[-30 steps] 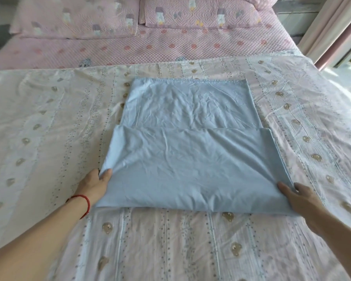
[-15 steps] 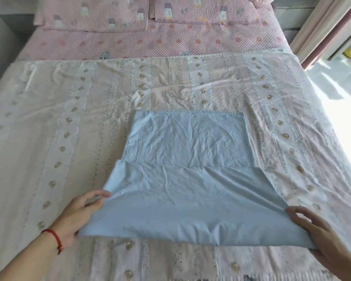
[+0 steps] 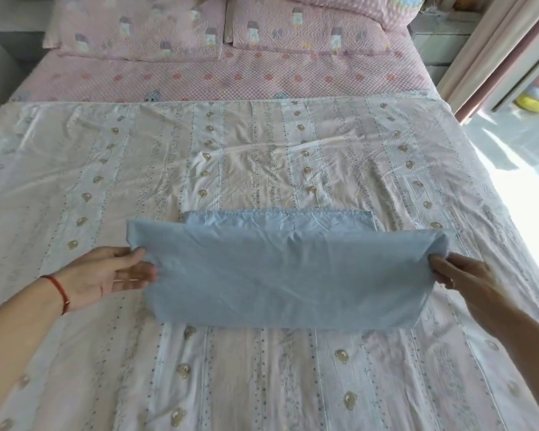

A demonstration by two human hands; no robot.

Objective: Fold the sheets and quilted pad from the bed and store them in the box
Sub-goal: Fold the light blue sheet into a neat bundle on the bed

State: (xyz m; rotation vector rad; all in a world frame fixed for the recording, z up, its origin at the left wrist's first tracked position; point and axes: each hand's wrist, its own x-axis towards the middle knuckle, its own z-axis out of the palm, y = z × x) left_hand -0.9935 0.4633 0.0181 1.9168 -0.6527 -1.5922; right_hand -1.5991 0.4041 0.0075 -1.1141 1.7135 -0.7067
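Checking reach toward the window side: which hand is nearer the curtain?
Right. The right hand grips the blue sheet on the curtain side; the left hand holds its opposite end.

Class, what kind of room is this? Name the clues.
Most likely a bedroom: a bed with two pink quilted pillows, a patterned sheet spread over it, and curtains beside a bright window.

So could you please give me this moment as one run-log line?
step: folding blue sheet | left hand: pinches left edge | right hand: pinches right edge | sheet: near half lifted toward far edge | under it: patterned sheet
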